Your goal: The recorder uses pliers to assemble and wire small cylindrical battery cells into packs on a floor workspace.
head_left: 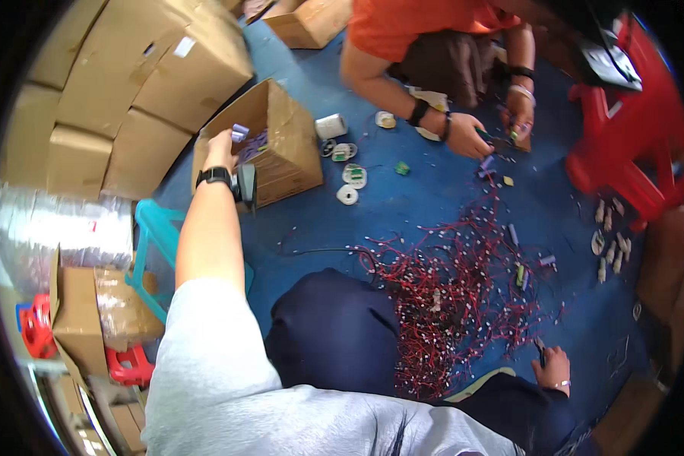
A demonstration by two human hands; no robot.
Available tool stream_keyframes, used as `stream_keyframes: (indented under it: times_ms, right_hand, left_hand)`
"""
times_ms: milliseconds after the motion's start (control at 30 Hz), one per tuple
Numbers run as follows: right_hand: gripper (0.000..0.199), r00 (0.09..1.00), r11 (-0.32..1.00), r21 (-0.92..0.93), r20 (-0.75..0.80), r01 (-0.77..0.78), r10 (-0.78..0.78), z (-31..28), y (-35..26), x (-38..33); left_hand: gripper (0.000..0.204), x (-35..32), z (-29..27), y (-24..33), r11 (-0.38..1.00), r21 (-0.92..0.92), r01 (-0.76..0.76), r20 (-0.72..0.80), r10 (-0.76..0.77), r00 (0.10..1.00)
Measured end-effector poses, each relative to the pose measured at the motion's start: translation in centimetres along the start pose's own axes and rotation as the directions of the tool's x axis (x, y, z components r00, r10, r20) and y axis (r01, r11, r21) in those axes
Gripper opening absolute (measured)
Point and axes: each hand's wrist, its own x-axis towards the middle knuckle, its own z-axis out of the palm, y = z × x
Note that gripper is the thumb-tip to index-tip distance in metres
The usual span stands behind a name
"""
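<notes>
My left hand (221,150) reaches out over an open cardboard box (292,163), its fingers closed on a couple of purple cylindrical battery cells (239,133). More purple cells (254,144) lie inside that box. Low on the right, beside my knee, my right hand (552,370) is closed around a small dark tool (540,349) whose kind I cannot make out. Between my knees and the other person spreads a large tangle of red and black wires (448,296) with white connectors. A few purple and green cells (520,275) lie at its right edge.
Across from me a person in an orange shirt (391,26) works with both hands over cells. Round white parts with green boards (354,176) lie by the box. Stacked cartons (106,83) and a turquoise stool (148,243) stand left, a red stool (623,144) right.
</notes>
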Motion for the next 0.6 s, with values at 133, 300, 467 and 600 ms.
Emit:
stream_keyframes:
  times_ms: [133,300,467,600]
  right_hand:
    - [0.028,0.998,0.993,0.099,0.007,0.06,-0.061,-1.2,-2.8,0.9]
    - [0.03,0.997,0.996,0.068,0.051,0.051,-0.055,-0.4,-1.8,1.5]
    - [0.031,0.996,0.996,-0.013,-0.033,0.086,-0.086,-1.6,-1.3,2.0]
    - [0.031,0.984,0.988,0.014,-0.086,0.155,-0.154,-1.4,-3.0,4.1]
  left_hand:
    - [0.035,-2.5,4.0,-3.5,0.426,0.556,-0.714,0.391,0.624,0.676]
    - [0.034,-20.4,12.6,-2.6,0.071,-0.111,-0.991,0.991,-0.062,-0.115]
    - [0.028,-35.3,19.6,-3.1,-0.091,-0.545,-0.834,0.829,-0.21,-0.519]
    - [0.039,-46.0,21.4,-7.2,0.102,-0.757,-0.645,0.642,-0.065,-0.764]
